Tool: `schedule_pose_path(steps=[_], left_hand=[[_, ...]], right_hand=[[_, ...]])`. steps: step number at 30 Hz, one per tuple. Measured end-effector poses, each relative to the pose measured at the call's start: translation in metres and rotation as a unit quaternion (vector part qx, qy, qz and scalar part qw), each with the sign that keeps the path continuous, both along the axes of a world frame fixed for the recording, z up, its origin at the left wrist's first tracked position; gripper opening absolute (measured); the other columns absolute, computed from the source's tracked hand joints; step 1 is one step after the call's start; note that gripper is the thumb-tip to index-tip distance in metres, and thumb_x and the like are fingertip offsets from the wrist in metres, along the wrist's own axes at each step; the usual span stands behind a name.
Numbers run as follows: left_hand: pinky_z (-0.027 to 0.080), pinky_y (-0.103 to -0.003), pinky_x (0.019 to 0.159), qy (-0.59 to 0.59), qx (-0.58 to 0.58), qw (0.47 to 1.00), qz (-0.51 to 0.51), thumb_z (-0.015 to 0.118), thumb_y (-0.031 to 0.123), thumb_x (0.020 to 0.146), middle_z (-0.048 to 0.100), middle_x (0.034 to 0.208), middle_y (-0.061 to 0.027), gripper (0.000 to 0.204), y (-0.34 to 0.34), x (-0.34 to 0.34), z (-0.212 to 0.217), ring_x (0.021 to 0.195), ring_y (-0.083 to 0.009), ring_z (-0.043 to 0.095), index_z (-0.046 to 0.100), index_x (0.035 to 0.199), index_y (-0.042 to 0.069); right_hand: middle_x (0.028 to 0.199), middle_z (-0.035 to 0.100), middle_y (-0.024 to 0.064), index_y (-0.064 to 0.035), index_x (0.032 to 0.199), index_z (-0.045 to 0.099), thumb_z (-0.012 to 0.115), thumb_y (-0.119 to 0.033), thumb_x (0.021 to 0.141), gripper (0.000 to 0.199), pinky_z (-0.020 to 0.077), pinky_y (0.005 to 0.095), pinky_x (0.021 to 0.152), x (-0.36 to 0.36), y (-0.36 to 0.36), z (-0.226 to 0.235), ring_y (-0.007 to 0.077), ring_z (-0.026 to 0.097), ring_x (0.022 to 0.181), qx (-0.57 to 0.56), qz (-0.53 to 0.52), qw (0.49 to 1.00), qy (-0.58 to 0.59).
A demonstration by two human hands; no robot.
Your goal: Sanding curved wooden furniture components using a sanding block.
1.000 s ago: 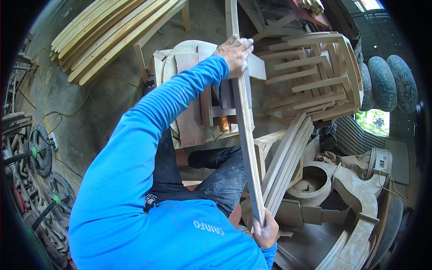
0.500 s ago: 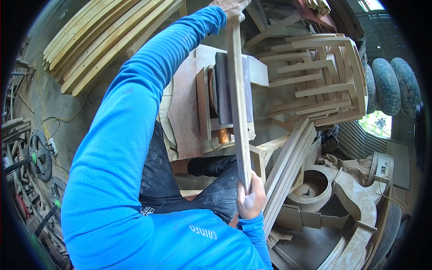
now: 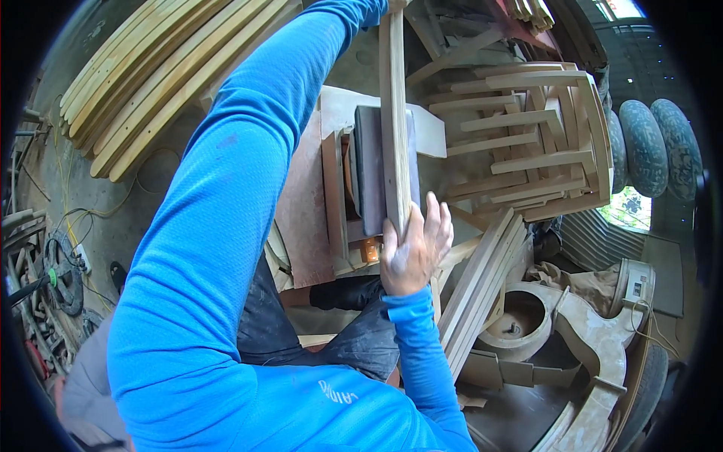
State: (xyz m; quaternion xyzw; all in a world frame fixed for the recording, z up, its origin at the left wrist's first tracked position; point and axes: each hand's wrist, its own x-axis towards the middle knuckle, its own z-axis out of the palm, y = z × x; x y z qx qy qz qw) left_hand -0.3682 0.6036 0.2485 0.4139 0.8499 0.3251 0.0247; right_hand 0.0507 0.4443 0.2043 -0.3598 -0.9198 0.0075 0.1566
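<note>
A long pale wooden slat [image 3: 396,128] runs from the top edge down to the middle, over a flat grey pad [image 3: 369,166] edged with boards. My right hand [image 3: 414,252] holds its near end between thumb and index finger. The other fingers of that hand stretch up and to the right, off the wood. At the slat's far end, my left hand [image 3: 396,5] closes on the wood; most of it is cut off by the top edge. An orange piece [image 3: 369,249] shows under the pad's near end.
Curved wooden slats [image 3: 166,75] are stacked at far left. Angled wooden frames [image 3: 546,139] pile up at right, beyond long pale boards [image 3: 482,282] leaning beside me. A dusty round housing [image 3: 520,320] stands lower right. Cables [image 3: 105,203] cross the floor; a person in grey [image 3: 94,384] is at lower left.
My right hand has moved up and away from my body, its fingers spreading, and the slat's near end moved with it. My left hand has slid mostly out past the top edge.
</note>
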Motion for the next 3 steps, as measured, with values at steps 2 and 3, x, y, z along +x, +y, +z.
schedule_pose_path(steps=[2, 3], left_hand=[[0.001, -0.044, 0.129, -0.003, -0.003, 1.0, 0.022, 0.05, 0.033, 0.092, -0.009, 0.174, -0.0128, 0.093, -0.001, -0.002, 0.005, 0.16, -0.0253, -0.01, -0.001, 0.166, 0.009], [0.001, -0.044, 0.129, -0.004, 0.0, 1.0, 0.022, 0.05, 0.033, 0.092, -0.009, 0.174, -0.0128, 0.093, -0.001, 0.0, 0.008, 0.16, -0.0253, -0.01, -0.001, 0.166, 0.009]], right_hand=[[0.153, 0.046, 0.0181, -0.0058, 0.129, 0.063, 0.076, -0.021, 0.084, 0.049, 0.0233, 0.0535, 0.12, -0.016, 0.012, -0.005, 0.04, 0.033, 0.146, 0.005, 0.004, 1.0, 0.007], [0.154, 0.045, 0.0173, -0.0063, 0.129, 0.063, 0.076, -0.022, 0.084, 0.049, 0.0232, 0.0526, 0.12, -0.024, 0.017, -0.006, 0.0399, 0.033, 0.146, -0.007, -0.004, 1.0, 0.006]])
